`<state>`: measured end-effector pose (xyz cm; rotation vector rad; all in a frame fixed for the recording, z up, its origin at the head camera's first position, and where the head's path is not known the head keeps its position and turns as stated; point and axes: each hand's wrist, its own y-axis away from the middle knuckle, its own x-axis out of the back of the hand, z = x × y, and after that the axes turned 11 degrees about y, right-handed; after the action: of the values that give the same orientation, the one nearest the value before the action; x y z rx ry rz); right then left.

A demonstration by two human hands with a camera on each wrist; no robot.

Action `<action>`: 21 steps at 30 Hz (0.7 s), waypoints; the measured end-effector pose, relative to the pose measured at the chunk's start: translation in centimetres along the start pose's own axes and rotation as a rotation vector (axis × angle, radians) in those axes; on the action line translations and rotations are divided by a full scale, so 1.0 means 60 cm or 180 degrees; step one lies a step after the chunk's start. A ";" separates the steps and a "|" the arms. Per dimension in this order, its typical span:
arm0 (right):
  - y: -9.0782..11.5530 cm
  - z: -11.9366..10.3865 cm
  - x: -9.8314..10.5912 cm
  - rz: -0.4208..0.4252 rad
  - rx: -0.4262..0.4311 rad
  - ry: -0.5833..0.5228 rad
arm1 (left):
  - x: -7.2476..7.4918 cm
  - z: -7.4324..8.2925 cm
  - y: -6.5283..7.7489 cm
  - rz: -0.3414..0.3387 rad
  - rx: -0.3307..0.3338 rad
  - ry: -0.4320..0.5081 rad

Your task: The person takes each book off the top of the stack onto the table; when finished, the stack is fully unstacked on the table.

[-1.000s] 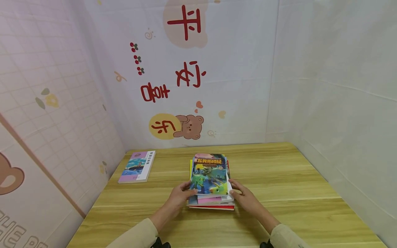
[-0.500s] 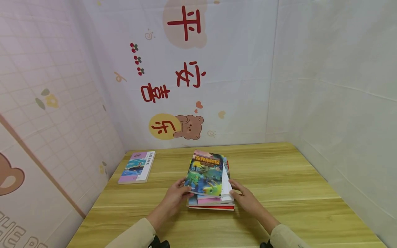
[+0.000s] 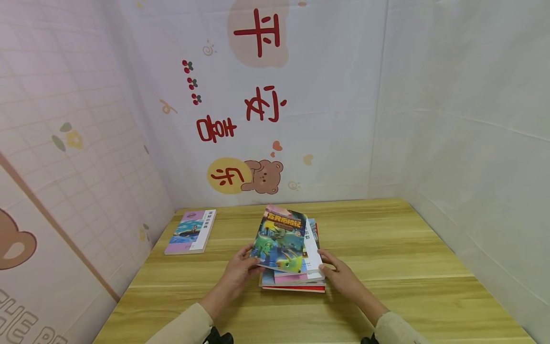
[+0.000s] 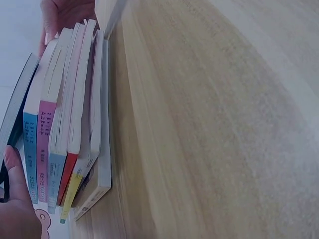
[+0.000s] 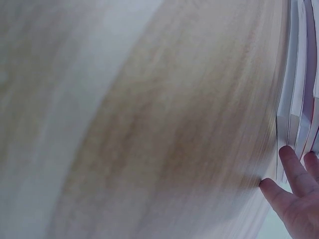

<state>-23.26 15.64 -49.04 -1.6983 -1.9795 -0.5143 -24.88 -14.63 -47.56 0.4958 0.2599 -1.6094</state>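
Observation:
My left hand (image 3: 235,271) grips the near-left corner of a paperback book (image 3: 279,241) with a colourful dinosaur cover, thumb on its front. In the left wrist view this book (image 4: 19,97) leans apart from the stack, a gap widening towards the spines. Under it lies a stack of several books (image 4: 82,94) with blue, pink, red and yellow spines, flat on the table. The topmost of these shows a white cover strip (image 3: 313,258). My right hand (image 3: 339,274) rests against the stack's right side; the right wrist view shows nearly straight fingers (image 5: 294,174) touching the book edges.
Another book (image 3: 189,231), with a pink, white and sea-picture cover, lies at the back left of the wooden table (image 3: 386,248). Printed white cloth walls (image 3: 335,119) stand behind and at both sides.
My left hand has drawn the dinosaur book leftwards and turned it slightly, uncovering more of the white-strip book beneath. My right hand has stayed at the stack's side.

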 end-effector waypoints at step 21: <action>-0.004 0.008 -0.001 0.0014 0.0021 -0.0017 | 0.042 0.038 -0.025 0.0377 -0.0302 0.0236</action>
<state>-23.52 15.82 -49.45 -1.7012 -1.9787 -0.5016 -26.82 -17.70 -46.92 0.4894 0.3545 -1.4584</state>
